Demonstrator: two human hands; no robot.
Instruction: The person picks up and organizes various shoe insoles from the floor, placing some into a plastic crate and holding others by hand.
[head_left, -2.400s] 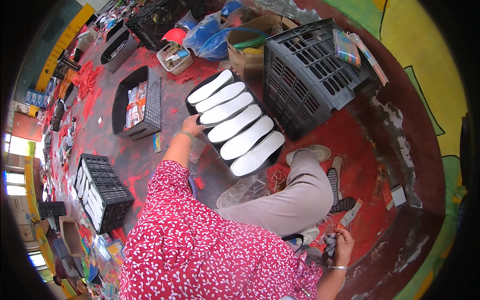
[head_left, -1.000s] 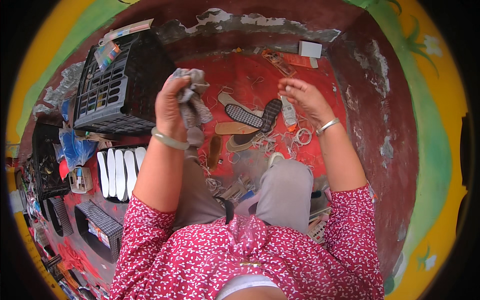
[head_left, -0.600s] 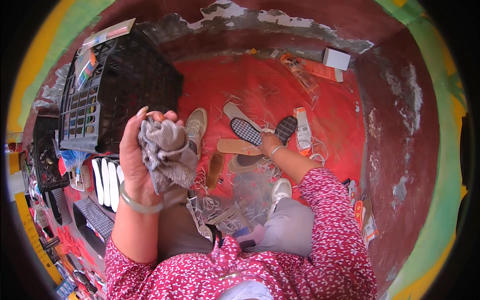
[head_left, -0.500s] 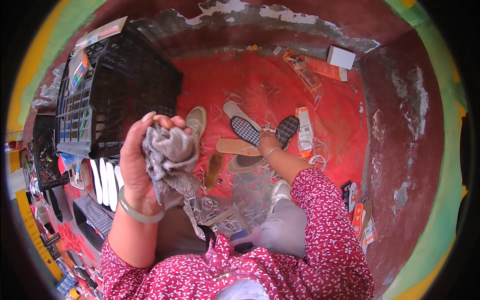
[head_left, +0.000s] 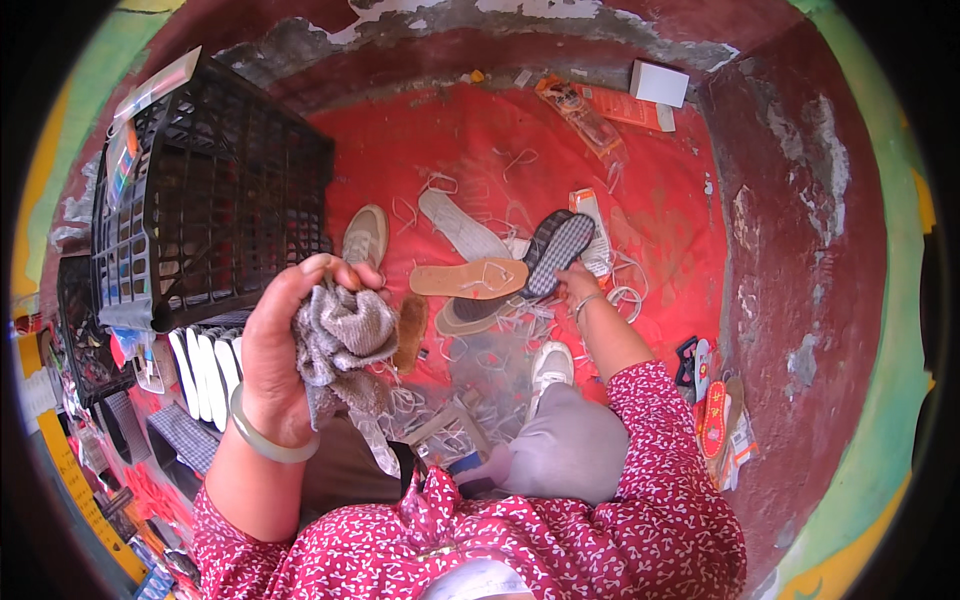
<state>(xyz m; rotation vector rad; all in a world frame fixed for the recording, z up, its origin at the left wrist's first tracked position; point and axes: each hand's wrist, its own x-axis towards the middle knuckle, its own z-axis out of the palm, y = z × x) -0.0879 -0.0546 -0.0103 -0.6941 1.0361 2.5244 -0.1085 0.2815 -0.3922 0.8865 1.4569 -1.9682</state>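
Left hand point(head_left: 275, 360) was raised near the camera, fingers clenched round a crumpled grey cloth point(head_left: 340, 345) | Right hand point(head_left: 578, 283) reached down to the red floor point(head_left: 660, 230), gripping the lower end of a checked insole point(head_left: 557, 252) | tan insole point(head_left: 468, 278) lay just beside | black crate point(head_left: 215, 200) at floor's left edge.

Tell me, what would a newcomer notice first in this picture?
First, the left hand raised close to the camera, gripping a crumpled grey cloth. Beyond it, the right hand reaches a checked insole among insoles scattered on the red floor. A black crate stands at left.
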